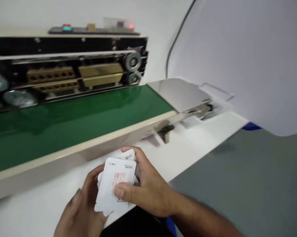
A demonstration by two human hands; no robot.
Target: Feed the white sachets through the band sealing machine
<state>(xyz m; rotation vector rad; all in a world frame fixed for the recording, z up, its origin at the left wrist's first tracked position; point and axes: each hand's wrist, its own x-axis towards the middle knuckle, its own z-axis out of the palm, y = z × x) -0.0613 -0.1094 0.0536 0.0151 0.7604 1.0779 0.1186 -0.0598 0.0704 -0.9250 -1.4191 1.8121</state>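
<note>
A small stack of flat white sachets (106, 189) with rounded corners, red print and small dark lettering is held low in front of me. My right hand (148, 187) is closed on its right side, thumb pressed on the top sachet's face and fingers behind. Cupped at the lower left edge is my left hand (84, 207), its fingers reaching behind the stack and its thumb lifted off it. The sachets are slightly fanned, so another one shows behind the top one. The fingertips behind the stack are hidden.
A machine (76, 69) with rollers and brass-coloured blocks stands behind a green conveyor belt (89, 115). A shiny metal plate (180, 93) sits at the belt's right end. Beneath is a white tabletop (187, 141); a white sheet-like panel (237, 65) rises at right, and grey floor shows below it.
</note>
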